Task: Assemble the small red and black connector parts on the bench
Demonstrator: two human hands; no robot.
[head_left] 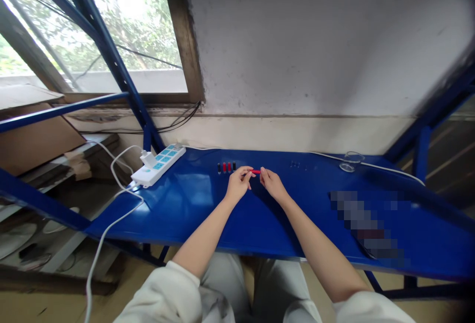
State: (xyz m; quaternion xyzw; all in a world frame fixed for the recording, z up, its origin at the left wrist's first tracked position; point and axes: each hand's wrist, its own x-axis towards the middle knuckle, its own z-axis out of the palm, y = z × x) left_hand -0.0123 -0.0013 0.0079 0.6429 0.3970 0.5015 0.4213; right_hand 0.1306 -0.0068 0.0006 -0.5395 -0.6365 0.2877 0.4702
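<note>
Over the middle of the blue table, my left hand point(239, 183) pinches the left end of a slim red rod point(255, 171), which looks like a pen or tube. On its other end, the fingertips of my right hand point(273, 184) are closed. The rod lies nearly level between them. Just left of my left hand, small red cylinders point(226, 167) and black cylinders point(218, 168) stand upright in a short row. Some small clear pieces point(295, 164) lie on the tabletop to the right, too small to make out.
A white power strip point(159, 164) with a plugged-in adapter sits at the table's left, its cable hanging over the edge. A clear round item point(348, 166) stands at the back right. Nearer on the right lies a dark, blurred-out object point(358, 219). Blue frame posts point(421, 152) flank the table point(178, 219).
</note>
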